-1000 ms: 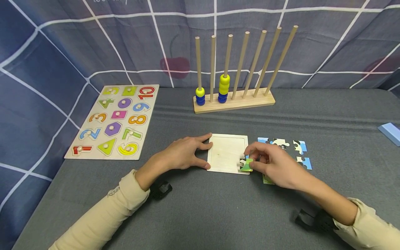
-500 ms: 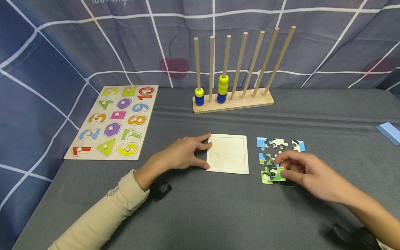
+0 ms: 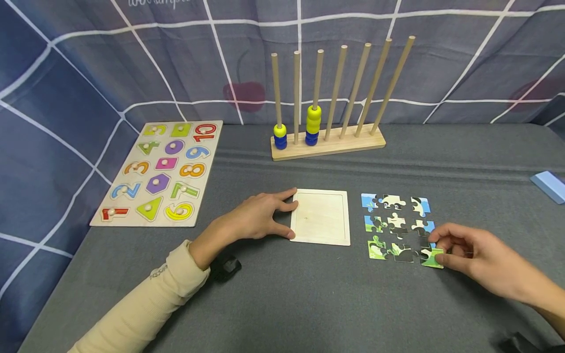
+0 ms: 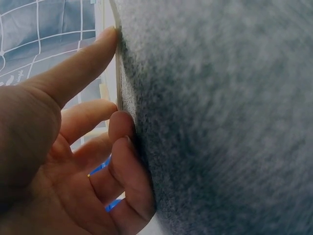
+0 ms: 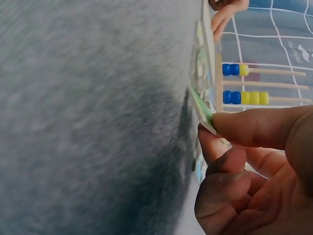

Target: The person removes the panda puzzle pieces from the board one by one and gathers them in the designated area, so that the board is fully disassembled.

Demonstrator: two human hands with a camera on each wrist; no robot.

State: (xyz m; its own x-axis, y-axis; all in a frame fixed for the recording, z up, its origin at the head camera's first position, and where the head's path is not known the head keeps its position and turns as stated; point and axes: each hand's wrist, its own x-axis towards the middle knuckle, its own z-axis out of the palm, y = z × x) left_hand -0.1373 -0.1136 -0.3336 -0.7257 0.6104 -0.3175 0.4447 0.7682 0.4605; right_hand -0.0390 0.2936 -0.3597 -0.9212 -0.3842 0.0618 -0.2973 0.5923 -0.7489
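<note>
The right hand (image 3: 476, 257) has carried the green puzzle piece (image 3: 431, 257) away from the wooden tray (image 3: 321, 216), pinching it rightmost among loose pieces (image 3: 394, 225); the left hand (image 3: 256, 218), fingers relaxed, still steadies the emptied tray.

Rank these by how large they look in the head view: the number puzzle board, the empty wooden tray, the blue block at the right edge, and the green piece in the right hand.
1. number puzzle board
2. empty wooden tray
3. blue block, partly cut off by the frame
4. green piece
</note>
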